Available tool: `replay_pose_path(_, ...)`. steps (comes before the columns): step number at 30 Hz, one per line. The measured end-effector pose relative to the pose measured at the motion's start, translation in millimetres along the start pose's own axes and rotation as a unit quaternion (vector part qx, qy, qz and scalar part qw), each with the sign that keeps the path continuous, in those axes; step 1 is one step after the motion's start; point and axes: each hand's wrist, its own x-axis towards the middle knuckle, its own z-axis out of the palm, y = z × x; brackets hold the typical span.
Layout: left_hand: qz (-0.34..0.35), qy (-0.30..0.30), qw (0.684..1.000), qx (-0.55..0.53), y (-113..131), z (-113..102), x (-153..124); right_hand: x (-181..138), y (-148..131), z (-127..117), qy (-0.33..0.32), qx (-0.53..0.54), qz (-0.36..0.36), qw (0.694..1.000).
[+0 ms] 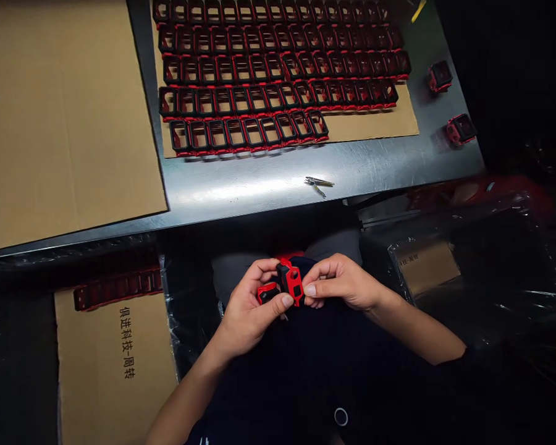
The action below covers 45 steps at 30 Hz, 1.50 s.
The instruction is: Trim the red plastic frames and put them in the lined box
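Over my lap, my left hand (252, 306) is closed around a small red-and-black plastic frame (294, 282), its thumb against the near side. A second red-and-black piece (269, 292) shows inside the same hand, between thumb and fingers; I cannot tell whether the two are joined. My right hand (340, 281) pinches the right edge of the frame, thumb and fingertips pressed together. The frame is tilted, with its red face and its openings turned toward my right hand. Anything small between the right fingertips is hidden.
Several rows of matching frames (234, 102) stand on cardboard on the metal table (241, 188). Two more frames (461, 130) sit at its right end. Small metal tools (319, 183) lie near the front edge. Plastic-lined boxes flank me; the left one holds a row of frames (118, 288) on cardboard (102, 358).
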Motion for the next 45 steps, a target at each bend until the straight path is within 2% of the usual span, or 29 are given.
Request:
replay_pose_path(17,0.000,-0.006,1.000,0.025,-4,-1,1,2,5,3,0.005,0.035,0.029,0.999)
replay_pose_path(29,-0.018,-0.023,0.999,0.016,-2,-4,0,-3,0,-1,0.003,-0.047,-0.001,0.999)
replay_pose_path(35,-0.040,-0.063,0.997,0.005,-3,-5,0,0,1,-8,-0.032,-0.130,-0.014,0.991)
replay_pose_path(45,-0.051,-0.084,0.995,-0.025,-3,-4,1,0,-1,-12,-0.053,-0.106,-0.026,0.993)
